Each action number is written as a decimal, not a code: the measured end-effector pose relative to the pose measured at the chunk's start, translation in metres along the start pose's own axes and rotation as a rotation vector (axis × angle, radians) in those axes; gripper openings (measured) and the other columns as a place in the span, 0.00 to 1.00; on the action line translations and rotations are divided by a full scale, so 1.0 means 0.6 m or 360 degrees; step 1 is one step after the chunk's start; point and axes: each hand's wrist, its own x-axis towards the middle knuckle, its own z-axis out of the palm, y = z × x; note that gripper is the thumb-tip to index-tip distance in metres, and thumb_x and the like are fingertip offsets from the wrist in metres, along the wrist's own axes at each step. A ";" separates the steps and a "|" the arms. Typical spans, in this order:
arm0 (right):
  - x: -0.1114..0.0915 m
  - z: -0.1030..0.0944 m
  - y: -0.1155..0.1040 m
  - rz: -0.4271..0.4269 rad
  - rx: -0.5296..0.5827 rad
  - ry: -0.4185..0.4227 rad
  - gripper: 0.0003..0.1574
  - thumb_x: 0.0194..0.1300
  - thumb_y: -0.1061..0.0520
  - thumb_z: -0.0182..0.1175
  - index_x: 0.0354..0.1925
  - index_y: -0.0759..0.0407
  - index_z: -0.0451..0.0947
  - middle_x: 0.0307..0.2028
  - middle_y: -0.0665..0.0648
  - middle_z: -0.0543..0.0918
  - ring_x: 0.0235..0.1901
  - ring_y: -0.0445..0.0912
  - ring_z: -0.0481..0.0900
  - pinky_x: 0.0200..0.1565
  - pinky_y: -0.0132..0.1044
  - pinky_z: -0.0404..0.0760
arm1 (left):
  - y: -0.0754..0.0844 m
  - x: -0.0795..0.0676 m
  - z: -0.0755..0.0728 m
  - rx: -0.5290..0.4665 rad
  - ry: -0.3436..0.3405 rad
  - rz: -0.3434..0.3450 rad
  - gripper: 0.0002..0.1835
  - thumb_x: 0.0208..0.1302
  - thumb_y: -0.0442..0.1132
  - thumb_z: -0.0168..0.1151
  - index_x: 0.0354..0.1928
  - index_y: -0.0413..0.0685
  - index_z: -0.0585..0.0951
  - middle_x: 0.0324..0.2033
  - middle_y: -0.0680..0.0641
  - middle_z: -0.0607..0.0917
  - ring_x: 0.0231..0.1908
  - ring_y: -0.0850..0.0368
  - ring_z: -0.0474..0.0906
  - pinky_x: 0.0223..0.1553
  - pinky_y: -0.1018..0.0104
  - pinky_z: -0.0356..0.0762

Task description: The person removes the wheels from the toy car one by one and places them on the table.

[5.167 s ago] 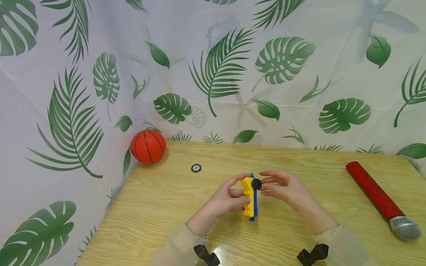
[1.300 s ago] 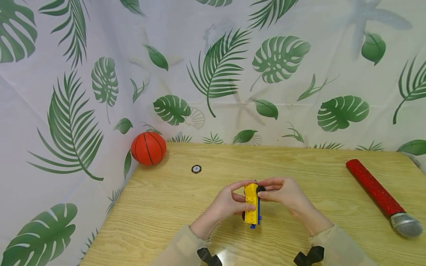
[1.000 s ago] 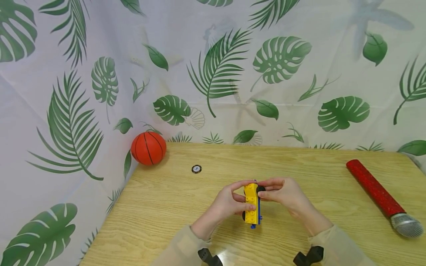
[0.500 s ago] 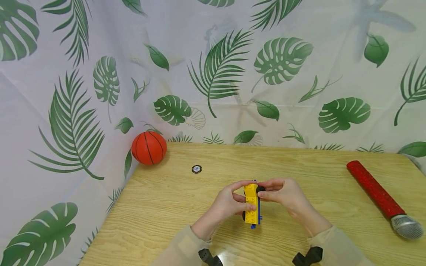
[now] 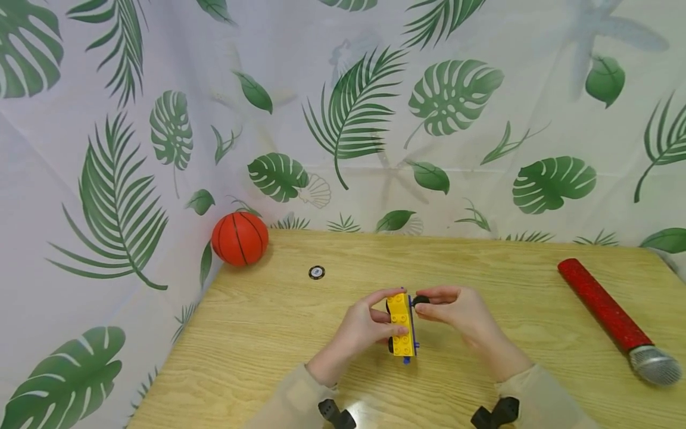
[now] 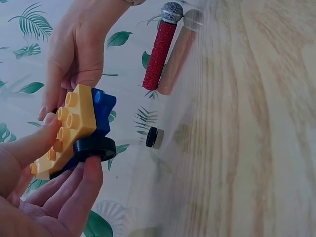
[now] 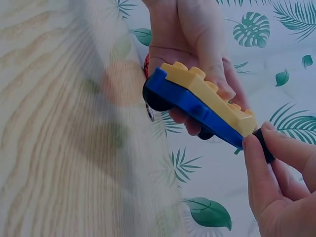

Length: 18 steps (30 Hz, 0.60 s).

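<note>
A small toy car (image 5: 401,328), yellow and studded on top with a blue base, is held over a wooden bench (image 5: 268,339), its long axis running nearly from 12 to 6 o'clock. At its 9 o'clock side, a person's left hand (image 5: 364,322) grips the body, fingers curled round it. At its 1 o'clock corner, the right hand (image 5: 461,310) pinches a black wheel (image 5: 422,300) between thumb and fingers; the wheel sits at 9 o'clock from that hand, just beside the car's flank, though whether it is joined to the car is unclear. On this same flank, nearer the viewer, a blue stub (image 5: 417,345) juts out without a wheel; the right hand is the closer one to this side. From the car, a chip (image 5: 317,272) and red ball (image 5: 240,239) lie towards 10 o'clock, a red microphone (image 5: 605,307) towards 3.
</note>
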 end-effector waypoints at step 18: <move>0.000 -0.010 -0.003 -0.0063 -0.0153 0.0029 0.31 0.63 0.64 0.67 0.63 0.73 0.72 0.49 0.56 0.85 0.40 0.35 0.82 0.46 0.27 0.83 | 0.014 -0.006 -0.008 -0.0101 -0.0028 -0.0018 0.35 0.56 0.29 0.72 0.62 0.71 0.77 0.37 0.44 0.90 0.36 0.54 0.87 0.32 0.60 0.87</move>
